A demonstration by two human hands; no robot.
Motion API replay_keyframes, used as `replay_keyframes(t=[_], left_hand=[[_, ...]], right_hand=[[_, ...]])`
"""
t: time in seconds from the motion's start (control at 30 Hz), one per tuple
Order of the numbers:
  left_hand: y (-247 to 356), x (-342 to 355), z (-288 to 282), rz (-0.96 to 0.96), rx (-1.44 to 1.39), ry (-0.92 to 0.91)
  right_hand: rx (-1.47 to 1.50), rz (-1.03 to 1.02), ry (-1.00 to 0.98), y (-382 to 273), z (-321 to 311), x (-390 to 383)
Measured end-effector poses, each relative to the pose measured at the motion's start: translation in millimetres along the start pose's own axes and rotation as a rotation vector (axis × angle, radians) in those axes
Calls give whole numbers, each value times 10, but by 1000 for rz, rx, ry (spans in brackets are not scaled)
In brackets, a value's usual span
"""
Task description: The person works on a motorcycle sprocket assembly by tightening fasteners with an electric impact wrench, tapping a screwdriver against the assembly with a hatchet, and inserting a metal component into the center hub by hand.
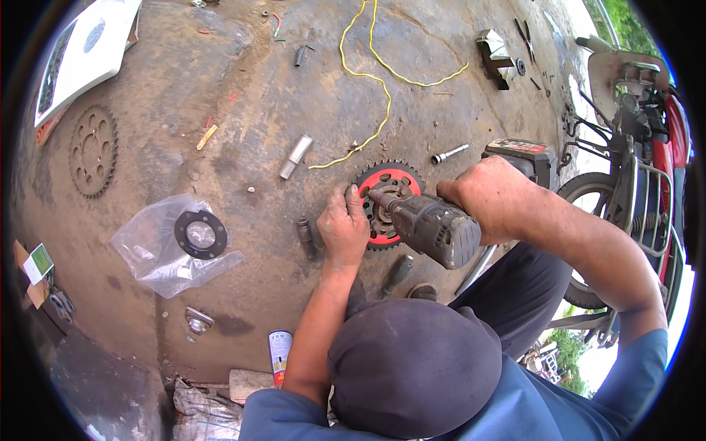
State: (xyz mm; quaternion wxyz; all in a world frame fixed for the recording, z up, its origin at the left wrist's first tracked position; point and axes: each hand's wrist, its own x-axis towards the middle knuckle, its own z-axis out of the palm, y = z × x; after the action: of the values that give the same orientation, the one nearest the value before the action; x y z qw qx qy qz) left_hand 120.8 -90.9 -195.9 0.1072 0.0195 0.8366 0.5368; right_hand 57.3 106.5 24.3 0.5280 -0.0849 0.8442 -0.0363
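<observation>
A sprocket [379, 239] with a red face and dark teeth lies flat on the ground, a metal hub at its middle. My left hand [344, 229] grips its left edge, fingers pressed together near the rim; the fingertips are partly hidden. In my right hand [494, 195] is a dark, worn cordless impact wrench [441, 228], held by its handle. Its nose, with a socket [382, 200] on it, points left at the sprocket's face, close to my left fingertips. The battery [521, 153] sticks out beyond my right hand. Whether the socket sits on a bolt I cannot tell.
A bare sprocket [94, 151] and a clear plastic bag [158, 257] with a black ring [201, 235] lie left. A screwdriver [398, 273] and a dark cylinder [305, 237] are close by; a socket extension [450, 153] and yellow wire [387, 95] lie beyond. A motorcycle [640, 184] stands right.
</observation>
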Motion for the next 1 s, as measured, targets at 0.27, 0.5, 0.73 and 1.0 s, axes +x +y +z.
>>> replay_keyframes(t=[0.27,0.5,0.73,1.0], left_hand=[[-2,5,34,5,-10,34],[4,10,51,15,43,38],[196,63,-185,451,348,127],[617,187,-369,674,78,-274]], right_hand=[[-22,10,5,6,-39,-15],[-20,22,27,21,18,-38],[-5,-39,144,99,60,-115],[89,-148,313,225,102,-287]])
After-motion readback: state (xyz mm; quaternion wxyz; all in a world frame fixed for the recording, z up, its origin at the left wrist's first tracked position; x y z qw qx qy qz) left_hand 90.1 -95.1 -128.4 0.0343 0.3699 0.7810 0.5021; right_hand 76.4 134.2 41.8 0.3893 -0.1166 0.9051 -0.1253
